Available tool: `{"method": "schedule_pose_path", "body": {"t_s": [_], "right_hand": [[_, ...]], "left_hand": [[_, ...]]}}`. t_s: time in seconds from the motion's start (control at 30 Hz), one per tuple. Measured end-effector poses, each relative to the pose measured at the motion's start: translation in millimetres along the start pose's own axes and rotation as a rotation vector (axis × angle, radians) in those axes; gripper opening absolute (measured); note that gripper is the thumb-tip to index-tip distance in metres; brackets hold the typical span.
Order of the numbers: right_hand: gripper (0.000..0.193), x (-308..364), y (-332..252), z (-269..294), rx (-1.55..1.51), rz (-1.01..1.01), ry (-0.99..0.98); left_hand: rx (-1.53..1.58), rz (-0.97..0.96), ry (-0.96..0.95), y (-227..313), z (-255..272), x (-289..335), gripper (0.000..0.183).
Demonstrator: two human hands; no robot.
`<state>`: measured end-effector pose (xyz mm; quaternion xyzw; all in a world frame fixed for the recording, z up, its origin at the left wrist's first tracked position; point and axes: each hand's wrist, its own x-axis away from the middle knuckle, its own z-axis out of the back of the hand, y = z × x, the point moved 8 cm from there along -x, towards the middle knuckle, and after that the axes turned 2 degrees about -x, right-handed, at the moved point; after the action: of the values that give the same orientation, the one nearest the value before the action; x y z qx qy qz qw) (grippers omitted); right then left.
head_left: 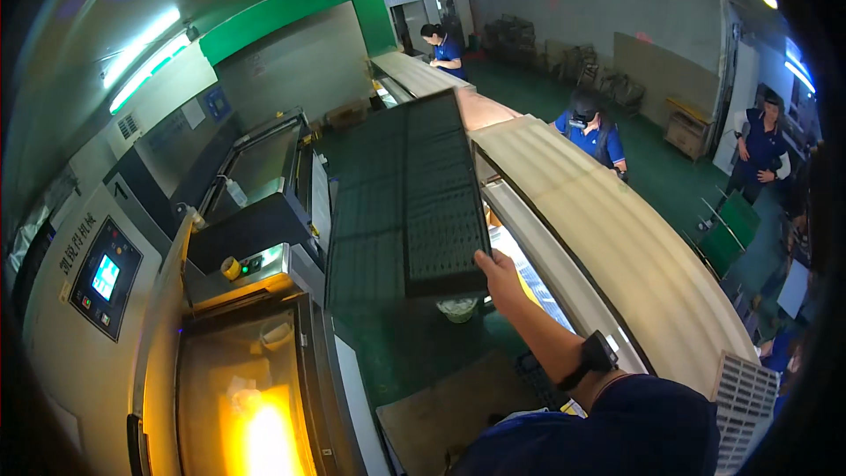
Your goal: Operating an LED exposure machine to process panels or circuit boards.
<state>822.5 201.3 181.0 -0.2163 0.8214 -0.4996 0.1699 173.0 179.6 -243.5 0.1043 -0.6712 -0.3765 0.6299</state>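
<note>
My right hand point(504, 284) reaches forward with its fingers closed on the lower right corner of a large, dark framed mesh screen point(443, 225). The screen stands tilted in front of me. Rows of small marks cover its right part, while the left part looks smooth and dark. A black band with a device point(597, 354) sits on my right wrist. My left hand does not show; whether it touches the screen's far side cannot be seen.
A machine with a lit control panel point(104, 278) stands at left, beside a glowing yellow chamber point(238, 361). Along the right runs a long bench with pale covers point(608, 229). Co-workers point(589, 132) stand behind it. A pale bucket point(456, 309) rests below the screen.
</note>
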Motion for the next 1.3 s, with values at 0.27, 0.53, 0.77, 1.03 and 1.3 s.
{"method": "schedule_pose_path", "body": {"t_s": [0.27, 0.53, 0.77, 1.03, 1.3], "right_hand": [[0.035, -168, 7, 36, 0.105, 0.255, 0.381], [0.037, -314, 59, 66, -0.040, 0.248, 0.543], [0.033, -416, 73, 15, 0.053, 0.179, 0.567], [0.033, -569, 70, 53, 0.258, 0.411, 0.581], [0.026, -629, 82, -51, 0.104, -0.043, 0.135]], "left_hand": [[-0.376, -0.191, 0.000, 161, -94, 12, 0.049], [-0.531, -0.345, -0.035, 276, -162, -63, 0.050], [-0.659, -0.416, 0.017, 356, -185, -112, 0.052], [-0.778, -0.442, 0.082, 412, -229, -146, 0.053], [-0.854, -0.338, 0.301, 436, -189, -132, 0.055]]}}
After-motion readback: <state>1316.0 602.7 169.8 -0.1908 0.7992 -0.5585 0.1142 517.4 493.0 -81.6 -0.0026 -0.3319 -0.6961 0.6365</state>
